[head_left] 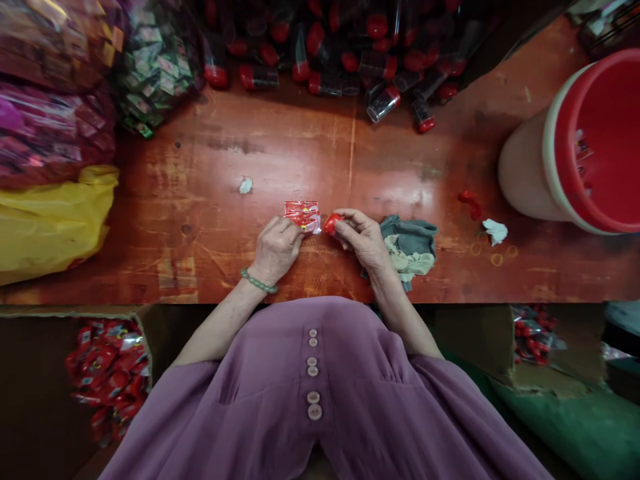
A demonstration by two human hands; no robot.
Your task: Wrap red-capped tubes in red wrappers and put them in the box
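Note:
My left hand (278,248), with a green bead bracelet at its wrist, is closed on the lower edge of a small printed plastic packet (302,215), red with some white and yellow. Just to the right, my right hand (364,241) pinches a rounded red cap (332,224) between thumb and fingers. Whether a clear tube hangs from that cap inside the hand, I cannot tell. Packet and cap are close together but apart. Behind my right wrist lies a crumpled grey-green cloth (411,243).
Clear tubes with red caps (384,103) are heaped at the back. Bags of small packets (159,73) and a yellow bag (55,227) line the left. A red-rimmed bucket (533,150) stands right, near rubber bands (497,260) and tissue (495,231). Boxes (145,340) sit below the table edge.

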